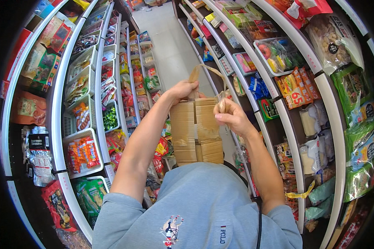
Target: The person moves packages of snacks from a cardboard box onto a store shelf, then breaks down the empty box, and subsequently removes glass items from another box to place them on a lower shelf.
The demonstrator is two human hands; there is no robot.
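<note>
A brown cardboard box (207, 130), its flaps meeting along a centre seam, is in front of my body. At the box's far left corner my left hand (187, 90) grips one part of a translucent tan strip of packing tape (216, 72). The strip arches up and over towards the right. Bunched, crumpled tape is pinched between the thumb and fingers of my right hand (229, 113), beside the box's right edge. Part of the left fingers is hidden behind the tape and wrist.
Shelves with packaged snacks in white plastic baskets (96, 172) line my left. More shelves with bagged goods, among them an orange snack pack (294, 88), stand on my right. Between them a narrow aisle with a pale tiled floor (163, 40) runs ahead.
</note>
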